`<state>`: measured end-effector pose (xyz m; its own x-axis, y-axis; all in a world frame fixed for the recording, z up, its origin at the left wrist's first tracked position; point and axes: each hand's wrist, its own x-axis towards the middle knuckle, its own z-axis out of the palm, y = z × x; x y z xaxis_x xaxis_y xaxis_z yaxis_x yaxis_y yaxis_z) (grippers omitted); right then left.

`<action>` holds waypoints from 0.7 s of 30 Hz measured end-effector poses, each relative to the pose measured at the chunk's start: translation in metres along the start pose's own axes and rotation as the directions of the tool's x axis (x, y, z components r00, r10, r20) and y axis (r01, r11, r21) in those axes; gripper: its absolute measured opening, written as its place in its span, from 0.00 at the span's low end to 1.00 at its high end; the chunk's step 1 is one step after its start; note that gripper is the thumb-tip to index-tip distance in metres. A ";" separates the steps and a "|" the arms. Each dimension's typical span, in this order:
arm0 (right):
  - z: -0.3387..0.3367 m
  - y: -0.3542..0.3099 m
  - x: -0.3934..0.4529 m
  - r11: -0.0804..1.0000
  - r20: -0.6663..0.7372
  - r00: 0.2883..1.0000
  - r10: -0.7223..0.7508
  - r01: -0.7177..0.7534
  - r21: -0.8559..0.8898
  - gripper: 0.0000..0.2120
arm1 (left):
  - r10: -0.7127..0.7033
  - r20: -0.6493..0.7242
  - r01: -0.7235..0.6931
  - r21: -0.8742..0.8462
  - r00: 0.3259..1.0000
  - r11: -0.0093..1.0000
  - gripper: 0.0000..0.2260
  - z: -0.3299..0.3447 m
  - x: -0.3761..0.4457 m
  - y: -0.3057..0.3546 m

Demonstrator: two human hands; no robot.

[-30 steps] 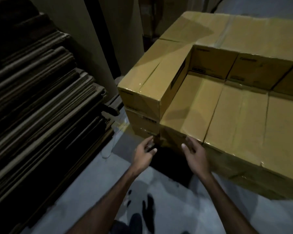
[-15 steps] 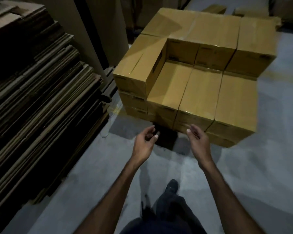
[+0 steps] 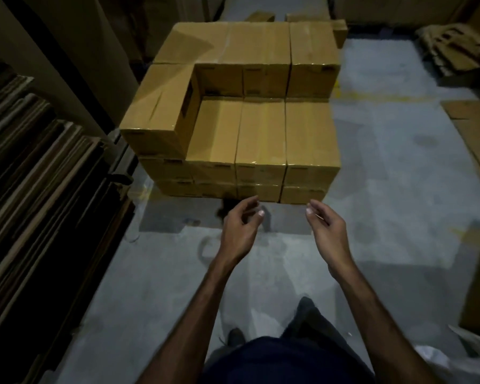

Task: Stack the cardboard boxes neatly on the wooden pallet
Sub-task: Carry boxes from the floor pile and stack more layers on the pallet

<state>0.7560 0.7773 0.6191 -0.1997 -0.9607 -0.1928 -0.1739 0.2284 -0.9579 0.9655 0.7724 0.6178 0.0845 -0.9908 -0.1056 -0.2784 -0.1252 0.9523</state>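
Sealed brown cardboard boxes (image 3: 261, 128) form a block on the floor, sides touching. The top layer is incomplete: boxes line its far and left edges only.

- The stacked boxes (image 3: 261, 128) in front of me are tan cardboard, matt, with glossy clear tape shining along the top seams.
- The floor (image 3: 385, 189) is grey concrete, smooth but blotchy and stained.
- The flattened sheets (image 3: 39, 189) piled on my left are brown corrugated cardboard with rough edges.
- My trousers (image 3: 288, 361) are dark matt cloth.
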 end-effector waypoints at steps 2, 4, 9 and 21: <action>-0.019 0.002 0.007 1.000 -0.018 1.000 -0.010 0.010 0.014 0.21 | 0.018 0.006 -0.018 0.026 1.000 0.999 0.20 0.019 0.004 0.011; -0.041 0.003 0.019 0.999 -0.018 1.000 -0.018 0.019 0.028 0.21 | 0.033 0.009 -0.033 0.041 0.999 0.999 0.20 0.041 0.012 0.020; -0.121 0.008 0.074 0.998 -0.039 0.997 -0.060 0.061 0.023 0.21 | 0.038 0.017 -0.039 0.050 0.999 0.998 0.20 0.123 0.048 0.045; -0.284 0.007 0.235 1.000 -0.059 0.998 0.002 -0.003 -0.016 0.21 | 0.061 0.043 -0.060 -0.015 0.997 0.998 0.21 0.306 0.158 0.123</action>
<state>0.4339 0.5974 0.6276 -0.2561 -0.9494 -0.1818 -0.1890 0.2336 -0.9538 0.6520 0.5852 0.6305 0.0264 -0.9979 -0.0599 -0.2684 -0.0648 0.9611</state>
